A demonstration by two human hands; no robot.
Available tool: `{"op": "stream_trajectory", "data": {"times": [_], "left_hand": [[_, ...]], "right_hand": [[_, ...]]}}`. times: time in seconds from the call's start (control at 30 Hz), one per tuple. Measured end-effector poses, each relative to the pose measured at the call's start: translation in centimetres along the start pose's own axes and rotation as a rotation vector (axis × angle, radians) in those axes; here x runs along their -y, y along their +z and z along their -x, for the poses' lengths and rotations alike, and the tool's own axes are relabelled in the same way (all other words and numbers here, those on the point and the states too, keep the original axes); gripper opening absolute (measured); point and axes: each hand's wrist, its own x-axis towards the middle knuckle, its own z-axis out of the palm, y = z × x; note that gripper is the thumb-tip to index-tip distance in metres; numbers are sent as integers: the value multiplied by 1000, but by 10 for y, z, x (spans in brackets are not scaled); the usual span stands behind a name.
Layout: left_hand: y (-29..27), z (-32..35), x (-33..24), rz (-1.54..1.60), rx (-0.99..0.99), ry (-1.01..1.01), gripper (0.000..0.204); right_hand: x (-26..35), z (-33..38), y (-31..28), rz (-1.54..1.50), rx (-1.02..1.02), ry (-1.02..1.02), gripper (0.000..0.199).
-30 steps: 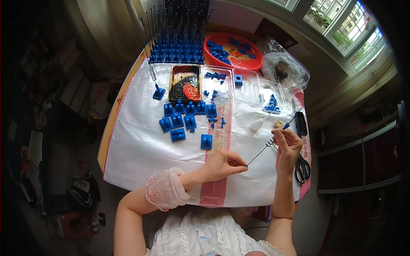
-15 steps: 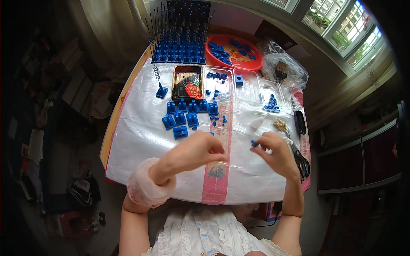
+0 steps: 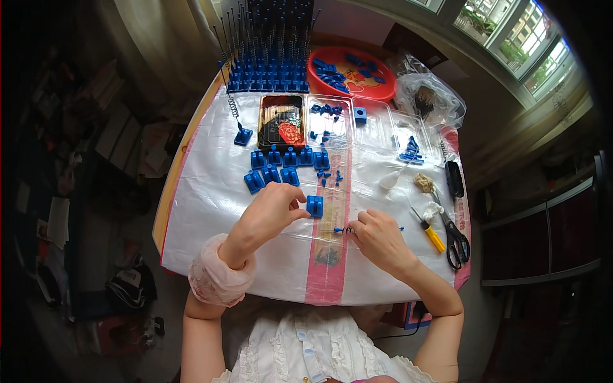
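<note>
My right hand (image 3: 378, 237) is closed on a thin rod (image 3: 327, 230) that lies level above the front middle of the table. A dark coil spring and a small blue cone sit on the rod left of my fingers, and its blue far end shows past my knuckles. My left hand (image 3: 276, 207) is beside a blue base block (image 3: 315, 206), thumb and bent forefinger apart near its left side; I cannot tell whether they touch it. Behind that hand stand several similar blue blocks (image 3: 271, 173) in rows. Small blue parts (image 3: 324, 182) lie just beyond the single block.
A yellow-handled screwdriver (image 3: 431, 235) and black scissors (image 3: 457, 246) lie at the right. Clear trays (image 3: 372, 131), a black patterned tray (image 3: 281, 121) and a red basin (image 3: 377, 92) stand farther back. Several assembled blue bases with springs and rods (image 3: 268, 73) crowd the far left.
My right hand has moved left and down, and the sprung rod now shows in it. My left hand has drawn back left, uncovering the single blue block. The screwdriver has come into sight.
</note>
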Motion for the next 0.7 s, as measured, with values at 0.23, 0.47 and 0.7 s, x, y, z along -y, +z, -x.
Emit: {"op": "stream_trajectory", "data": {"times": [0.23, 0.47, 0.7], "left_hand": [[24, -2, 6, 88, -60, 21, 41], [30, -9, 6, 110, -3, -32, 41], [36, -15, 20, 213, -35, 11, 45]], "right_hand": [[-54, 24, -17, -471, -299, 374, 30], [-109, 3, 1, -458, -501, 457, 38], [-128, -15, 29, -490, -335, 561, 29]]}}
